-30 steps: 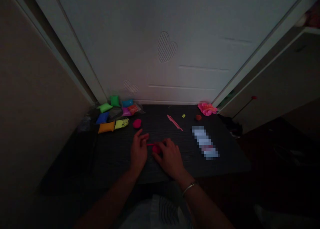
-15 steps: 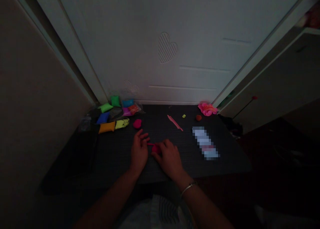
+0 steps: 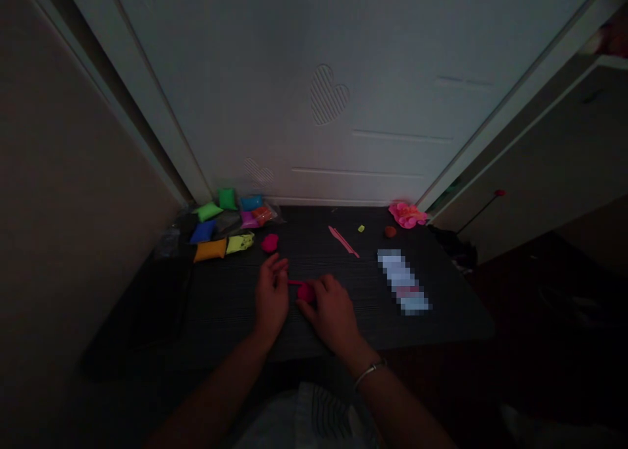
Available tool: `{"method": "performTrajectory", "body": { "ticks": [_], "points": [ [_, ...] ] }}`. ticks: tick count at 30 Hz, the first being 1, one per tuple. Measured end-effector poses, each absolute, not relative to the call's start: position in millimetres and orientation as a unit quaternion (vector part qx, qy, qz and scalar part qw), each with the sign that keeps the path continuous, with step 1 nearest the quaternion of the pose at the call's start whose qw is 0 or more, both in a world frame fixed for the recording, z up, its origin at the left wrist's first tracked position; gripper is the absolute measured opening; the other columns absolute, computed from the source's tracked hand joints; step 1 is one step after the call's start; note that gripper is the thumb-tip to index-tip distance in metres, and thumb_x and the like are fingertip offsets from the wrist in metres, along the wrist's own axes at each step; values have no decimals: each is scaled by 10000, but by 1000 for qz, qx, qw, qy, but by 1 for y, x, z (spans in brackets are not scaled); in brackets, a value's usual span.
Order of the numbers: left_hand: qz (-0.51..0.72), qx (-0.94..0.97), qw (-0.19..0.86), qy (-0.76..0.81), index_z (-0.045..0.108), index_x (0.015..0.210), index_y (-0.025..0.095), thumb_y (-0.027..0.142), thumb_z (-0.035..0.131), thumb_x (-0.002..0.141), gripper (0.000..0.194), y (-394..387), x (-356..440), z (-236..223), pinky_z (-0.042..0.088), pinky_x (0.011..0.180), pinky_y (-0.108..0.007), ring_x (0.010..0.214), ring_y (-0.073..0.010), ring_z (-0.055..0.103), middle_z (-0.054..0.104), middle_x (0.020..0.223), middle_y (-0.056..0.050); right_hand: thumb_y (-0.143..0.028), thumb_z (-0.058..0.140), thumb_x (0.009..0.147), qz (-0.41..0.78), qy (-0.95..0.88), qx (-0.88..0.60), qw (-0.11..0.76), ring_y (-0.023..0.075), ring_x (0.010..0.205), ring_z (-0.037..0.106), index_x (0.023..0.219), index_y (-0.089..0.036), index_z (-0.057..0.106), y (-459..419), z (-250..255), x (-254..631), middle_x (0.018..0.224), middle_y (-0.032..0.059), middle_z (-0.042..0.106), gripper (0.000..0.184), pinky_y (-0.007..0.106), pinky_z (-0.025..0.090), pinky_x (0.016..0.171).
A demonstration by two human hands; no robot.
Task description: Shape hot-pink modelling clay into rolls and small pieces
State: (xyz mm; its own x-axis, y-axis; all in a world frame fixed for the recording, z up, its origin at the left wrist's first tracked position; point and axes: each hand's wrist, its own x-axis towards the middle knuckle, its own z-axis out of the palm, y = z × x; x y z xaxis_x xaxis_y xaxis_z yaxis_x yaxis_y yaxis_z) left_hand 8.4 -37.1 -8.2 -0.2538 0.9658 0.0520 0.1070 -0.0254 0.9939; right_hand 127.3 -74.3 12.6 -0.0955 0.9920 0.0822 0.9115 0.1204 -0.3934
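A magenta lump of modelling clay [image 3: 305, 293], flat and rounded on its near face, is gripped by my right hand [image 3: 333, 308] just above the dark table [image 3: 230, 318]. A thin magenta clay strip [image 3: 295, 283] runs leftward from the lump to my left hand [image 3: 272, 295]. My left hand is half curled, thumb and fingers drawn together around the strip's end, which the hand hides. Beyond that hand lies a second magenta clay lump [image 3: 269, 243], touched by neither hand.
Soft coloured clay packets, including an orange one [image 3: 210, 250], lie at the back left. Pink modelling tools [image 3: 343, 242], a small yellow piece [image 3: 361, 228], a brownish-red lump [image 3: 390, 232], a pink flower shape [image 3: 408, 215] and a blurred-out rectangular object [image 3: 403, 282] lie to the right.
My left fingers have drawn closer together and shifted slightly left. The lump in my right hand has turned slightly, showing more of its round face.
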Motion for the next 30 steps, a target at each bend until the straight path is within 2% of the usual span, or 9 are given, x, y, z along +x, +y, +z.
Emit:
{"method": "performTrajectory", "body": {
  "ticks": [3, 7, 12, 15, 18, 23, 30],
  "points": [
    [557, 453, 382, 582, 445, 1061, 182, 195, 463, 772, 290, -40, 7, -5, 411, 869, -354, 970, -157, 534, 548, 1041, -82, -393, 542, 747, 134, -721, -654, 186, 197, 888, 508, 1000, -208, 557, -73, 12, 129, 946, 62, 533, 314, 318, 404, 777],
    [559, 390, 402, 611, 487, 928, 182, 277, 571, 710, 253, -51, 7, 1, 450, 798, -340, 856, -151, 555, 548, 897, -36, -391, 525, 757, 151, -694, -665, 231, 171, 858, 529, 1006, -198, 538, -69, 10, 134, 918, 46, 548, 315, 282, 422, 748],
    [464, 286, 663, 514, 559, 835, 116, 330, 619, 675, 273, -58, 12, 10, 479, 695, -307, 725, -137, 578, 594, 817, -65, -376, 525, 759, 154, -689, -659, 259, 166, 839, 534, 998, -195, 536, -69, 10, 133, 892, 39, 555, 300, 274, 427, 727],
    [416, 269, 734, 465, 602, 767, 100, 317, 637, 658, 246, -52, 16, 11, 468, 635, -262, 642, -116, 570, 613, 719, -50, -344, 527, 764, 162, -701, -640, 271, 172, 856, 525, 1006, -205, 537, -70, 12, 131, 907, 39, 551, 279, 284, 422, 750],
    [431, 248, 722, 482, 610, 726, 95, 287, 656, 632, 218, -44, 19, 9, 448, 563, -230, 591, -107, 561, 613, 671, -39, -325, 551, 752, 171, -714, -619, 279, 177, 884, 514, 1051, -214, 525, -70, 14, 131, 940, 42, 541, 320, 300, 416, 786],
    [451, 229, 708, 493, 615, 719, 100, 257, 670, 608, 200, -39, 20, 11, 447, 551, -228, 580, -111, 569, 621, 665, -38, -307, 587, 730, 194, -717, -600, 298, 177, 928, 503, 1171, -233, 456, -68, 11, 136, 1019, 52, 508, 466, 305, 428, 807],
    [457, 235, 704, 490, 620, 743, 100, 247, 677, 603, 211, -38, 20, 11, 443, 555, -217, 598, -104, 561, 622, 682, -40, -294, 562, 754, 184, -713, -604, 304, 172, 924, 502, 1140, -242, 498, -67, 6, 137, 1004, 50, 513, 395, 302, 436, 810]
  ]
}}
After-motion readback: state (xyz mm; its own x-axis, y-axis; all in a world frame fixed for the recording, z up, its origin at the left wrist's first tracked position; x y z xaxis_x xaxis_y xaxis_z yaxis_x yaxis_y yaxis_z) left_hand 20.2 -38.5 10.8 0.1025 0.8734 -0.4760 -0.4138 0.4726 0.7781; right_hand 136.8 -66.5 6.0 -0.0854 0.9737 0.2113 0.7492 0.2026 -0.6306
